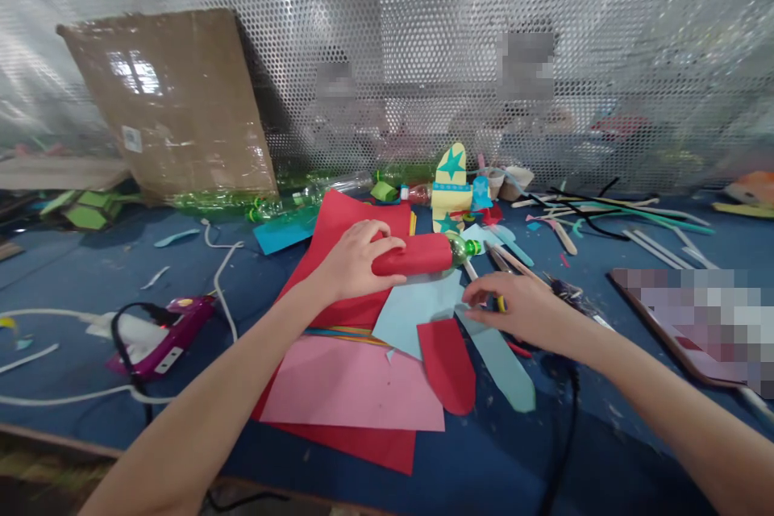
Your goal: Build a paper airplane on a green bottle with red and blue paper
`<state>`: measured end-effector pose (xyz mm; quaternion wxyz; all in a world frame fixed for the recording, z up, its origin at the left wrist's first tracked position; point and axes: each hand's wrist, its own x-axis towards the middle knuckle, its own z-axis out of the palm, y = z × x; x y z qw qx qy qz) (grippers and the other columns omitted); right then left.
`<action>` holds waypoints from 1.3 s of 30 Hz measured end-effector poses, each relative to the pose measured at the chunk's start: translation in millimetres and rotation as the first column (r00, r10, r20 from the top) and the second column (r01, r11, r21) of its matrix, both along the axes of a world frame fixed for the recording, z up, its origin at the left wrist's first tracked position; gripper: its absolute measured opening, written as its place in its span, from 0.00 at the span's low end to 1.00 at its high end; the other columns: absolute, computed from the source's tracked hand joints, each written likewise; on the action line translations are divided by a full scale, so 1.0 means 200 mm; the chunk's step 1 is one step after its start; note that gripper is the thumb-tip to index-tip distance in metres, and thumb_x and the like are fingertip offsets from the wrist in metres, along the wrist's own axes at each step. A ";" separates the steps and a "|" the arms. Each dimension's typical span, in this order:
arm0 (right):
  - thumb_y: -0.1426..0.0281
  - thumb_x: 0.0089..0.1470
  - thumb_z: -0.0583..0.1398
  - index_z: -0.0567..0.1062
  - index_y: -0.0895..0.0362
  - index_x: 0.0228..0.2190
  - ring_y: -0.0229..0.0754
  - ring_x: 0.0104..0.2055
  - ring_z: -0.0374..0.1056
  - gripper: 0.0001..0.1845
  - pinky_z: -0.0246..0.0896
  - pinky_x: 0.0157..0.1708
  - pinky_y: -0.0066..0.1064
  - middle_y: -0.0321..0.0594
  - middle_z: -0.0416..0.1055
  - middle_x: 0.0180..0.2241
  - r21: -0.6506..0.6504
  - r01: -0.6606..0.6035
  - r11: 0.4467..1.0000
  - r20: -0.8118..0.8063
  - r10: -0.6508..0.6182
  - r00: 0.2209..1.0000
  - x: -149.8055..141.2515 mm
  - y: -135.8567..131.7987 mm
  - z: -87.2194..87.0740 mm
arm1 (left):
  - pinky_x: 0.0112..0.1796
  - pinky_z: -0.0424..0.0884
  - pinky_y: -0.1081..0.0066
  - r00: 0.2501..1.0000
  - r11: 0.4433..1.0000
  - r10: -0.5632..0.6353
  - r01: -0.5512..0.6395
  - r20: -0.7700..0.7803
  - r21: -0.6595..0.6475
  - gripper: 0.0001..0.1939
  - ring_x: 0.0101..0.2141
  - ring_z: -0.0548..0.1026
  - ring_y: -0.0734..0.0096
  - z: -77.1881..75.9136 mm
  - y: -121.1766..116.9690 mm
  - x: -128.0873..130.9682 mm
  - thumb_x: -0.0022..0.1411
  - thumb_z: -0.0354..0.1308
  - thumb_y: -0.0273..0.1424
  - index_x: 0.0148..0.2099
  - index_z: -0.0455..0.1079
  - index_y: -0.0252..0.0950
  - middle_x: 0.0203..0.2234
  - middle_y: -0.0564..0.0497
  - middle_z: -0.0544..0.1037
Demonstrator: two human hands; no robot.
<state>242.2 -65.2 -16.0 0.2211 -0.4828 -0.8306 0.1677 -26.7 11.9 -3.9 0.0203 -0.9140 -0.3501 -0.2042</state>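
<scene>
A blue-topped table (477,455), a stack of coloured paper (354,383) lying near its middle, a rounded light-blue strip (506,371) just beside, a purple power strip (181,336) at left, green plastic bottles (214,203) toward the back, black and pale strips (605,214) at right.

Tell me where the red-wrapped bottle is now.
In the head view, the red-wrapped bottle lies just right of centre, the left hand on its left end.
</scene>
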 end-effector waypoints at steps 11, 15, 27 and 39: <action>0.77 0.47 0.60 0.71 0.52 0.30 0.44 0.30 0.69 0.08 0.65 0.32 0.37 0.37 0.71 0.30 -0.231 -0.093 0.969 -0.110 0.068 0.992 -0.11 -0.12 -0.02 | 0.51 0.63 0.51 0.994 0.989 0.085 -0.093 -0.074 -0.113 0.28 0.53 0.65 0.49 -0.02 -0.10 0.10 0.53 0.63 0.34 0.56 0.60 0.39 0.53 0.40 0.65; 0.74 0.50 0.58 0.69 0.53 0.28 0.40 0.29 0.70 0.04 0.67 0.31 0.31 0.33 0.72 0.26 -0.370 -0.168 0.914 -0.293 0.057 0.954 -0.09 -0.10 0.02 | 0.49 0.64 0.52 0.985 0.997 0.080 -0.082 -0.151 -0.004 0.25 0.50 0.69 0.50 -0.02 -0.10 0.10 0.58 0.60 0.35 0.56 0.62 0.40 0.49 0.40 0.70; 0.58 0.42 0.65 0.75 0.53 0.24 0.41 0.23 0.70 0.12 0.68 0.26 0.37 0.37 0.75 0.21 -0.525 0.061 0.849 -0.549 -0.393 0.737 0.00 0.06 -0.08 | 0.49 0.64 0.56 0.981 1.000 -0.019 0.018 -0.195 -0.003 0.24 0.52 0.67 0.53 -0.05 -0.08 0.09 0.60 0.58 0.37 0.58 0.62 0.44 0.52 0.42 0.68; 0.60 0.41 0.67 0.77 0.54 0.20 0.37 0.22 0.67 0.10 0.67 0.27 0.34 0.35 0.73 0.21 -0.623 0.103 0.775 -0.539 -0.521 0.662 -0.07 0.03 -0.09 | 0.52 0.63 0.52 0.982 0.997 -0.029 0.042 -0.184 0.070 0.16 0.53 0.66 0.50 -0.03 -0.16 0.17 0.63 0.55 0.35 0.52 0.68 0.39 0.55 0.38 0.66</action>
